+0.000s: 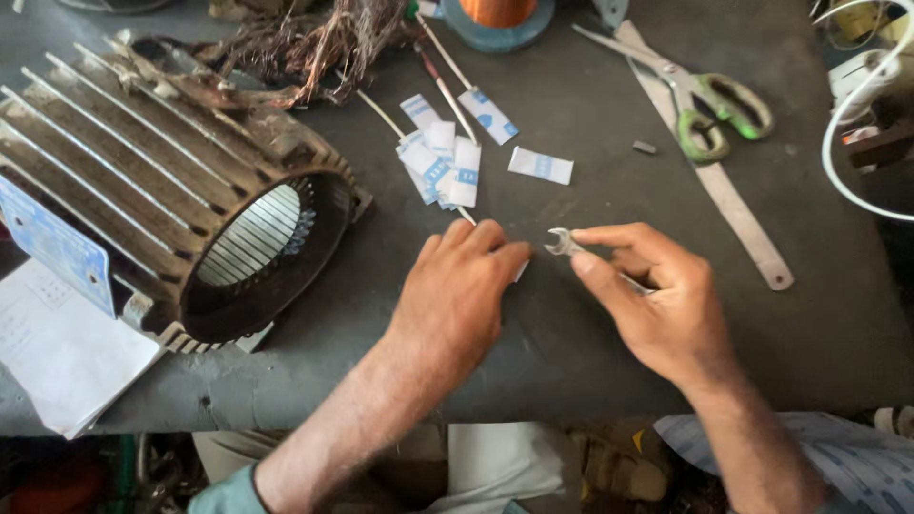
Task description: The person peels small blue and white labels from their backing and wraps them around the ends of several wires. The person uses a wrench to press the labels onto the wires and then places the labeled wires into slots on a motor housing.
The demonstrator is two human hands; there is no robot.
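The right hand [666, 309] holds a small open-ended wrench [564, 244], its grip closed around the handle with the wrench's jaw sticking out past the thumb and forefinger. The left hand [455, 295] rests palm down on the grey table [571, 362] just left of the wrench, fingers curled over a white slip [521, 271]; I cannot tell whether it grips it. Beyond the wrench lie white-and-blue paper slips [447, 162]. Far left of the wrench sits a ribbed motor housing [181, 209]; green-handled scissors [709, 109] lie up to its right.
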